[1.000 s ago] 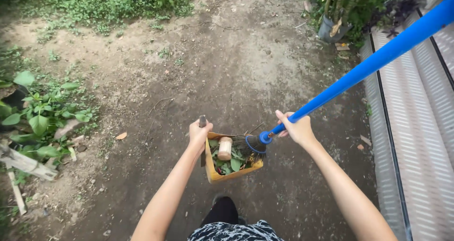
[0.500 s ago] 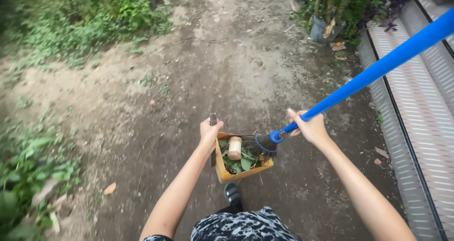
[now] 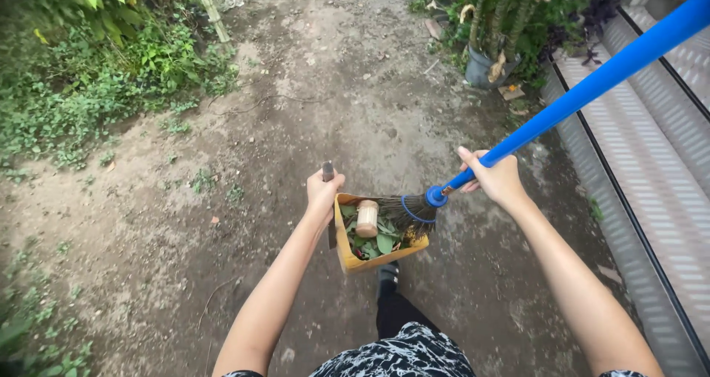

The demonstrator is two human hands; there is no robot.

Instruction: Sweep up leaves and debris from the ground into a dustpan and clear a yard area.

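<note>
The left hand (image 3: pixel 324 188) is clenching its fingers around the dark handle of a yellow dustpan (image 3: pixel 347 253) holding green leaves (image 3: pixel 377 240) and a small wooden cylinder (image 3: pixel 367 218); the right hand (image 3: pixel 497 179) is grasping the blue broom (image 3: pixel 592 89), its bristles resting in the dustpan above the dirt path (image 3: pixel 310 111).

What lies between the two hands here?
In the head view, between the left hand and right hand sits the yellow dustpan with green leaves, and the broom bristles pressed into it.
</note>
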